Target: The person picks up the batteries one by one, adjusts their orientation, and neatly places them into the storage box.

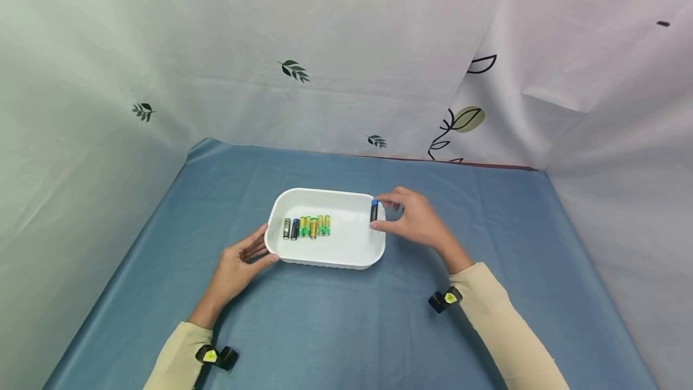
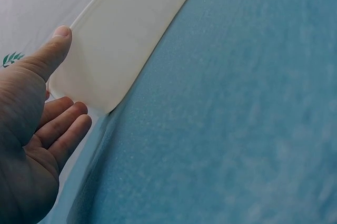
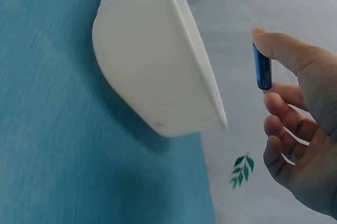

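A white rectangular tray (image 1: pixel 352 239) with rounded corners lies on the blue cloth. Inside, toward its left half, several small batteries make an uneven row: a dark silver-ended battery (image 1: pixel 287 229), a black battery (image 1: pixel 295 229) and green-and-gold batteries (image 1: pixel 313 228). My left hand (image 1: pixel 238 266) touches the tray's left front corner, its thumb along the front side and its fingers, fairly straight, at the end wall. Over the tray's right end, my right hand (image 1: pixel 414 216) pinches a black-and-blue battery (image 3: pixel 263 67) endwise between thumb and a finger; the other fingers are loosely bent.
Blue cloth (image 1: pixel 346 318) covers the table around the tray. White fabric with leaf prints (image 1: pixel 335 47) hangs behind the table and at both sides. Each wrist carries a small black camera, such as the left one (image 1: pixel 227 358).
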### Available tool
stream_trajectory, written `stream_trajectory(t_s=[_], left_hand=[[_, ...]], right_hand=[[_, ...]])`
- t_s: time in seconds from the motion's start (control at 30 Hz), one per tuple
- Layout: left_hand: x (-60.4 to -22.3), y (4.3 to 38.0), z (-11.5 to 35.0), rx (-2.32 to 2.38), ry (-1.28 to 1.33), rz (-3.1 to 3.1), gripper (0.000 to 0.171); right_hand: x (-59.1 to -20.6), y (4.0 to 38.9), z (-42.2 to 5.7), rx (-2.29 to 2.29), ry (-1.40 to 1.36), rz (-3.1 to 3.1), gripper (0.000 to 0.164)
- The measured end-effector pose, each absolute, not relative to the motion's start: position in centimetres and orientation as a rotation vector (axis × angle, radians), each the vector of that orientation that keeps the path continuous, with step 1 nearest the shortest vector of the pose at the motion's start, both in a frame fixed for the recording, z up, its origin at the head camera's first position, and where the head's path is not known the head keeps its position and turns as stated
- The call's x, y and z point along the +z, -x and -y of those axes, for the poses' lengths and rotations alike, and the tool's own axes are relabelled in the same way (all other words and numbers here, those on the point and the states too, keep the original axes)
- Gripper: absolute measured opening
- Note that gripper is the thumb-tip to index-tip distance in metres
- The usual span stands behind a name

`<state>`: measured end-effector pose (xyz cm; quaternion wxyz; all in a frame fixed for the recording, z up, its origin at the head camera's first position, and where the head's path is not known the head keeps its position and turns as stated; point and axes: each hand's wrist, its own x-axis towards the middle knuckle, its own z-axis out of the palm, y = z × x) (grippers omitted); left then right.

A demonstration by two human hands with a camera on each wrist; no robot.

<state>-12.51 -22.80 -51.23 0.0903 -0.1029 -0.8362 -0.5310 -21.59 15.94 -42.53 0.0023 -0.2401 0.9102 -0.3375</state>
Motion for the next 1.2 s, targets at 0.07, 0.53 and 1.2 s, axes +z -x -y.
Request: stream_trajectory(t_s=[0.07, 0.53, 1.2], left_hand=[[-51.3, 12.5, 22.8, -1.584, 0.309, 2.48, 0.072], [-51.1, 12.4, 22.7, -1.592, 0.316, 2.474, 0.073], [-51.1, 12.4, 22.7, -1.566, 0.305, 2.491, 0.073]], right_hand=[[-42.5, 21.9, -15.2, -1.051, 0.762, -2.84, 0.058], [-42.8, 23.4, -11.7, -1.009, 0.874, -2.71, 0.057], [-44.0, 24.8, -9.7, -0.963, 0.885, -2.57, 0.057]])
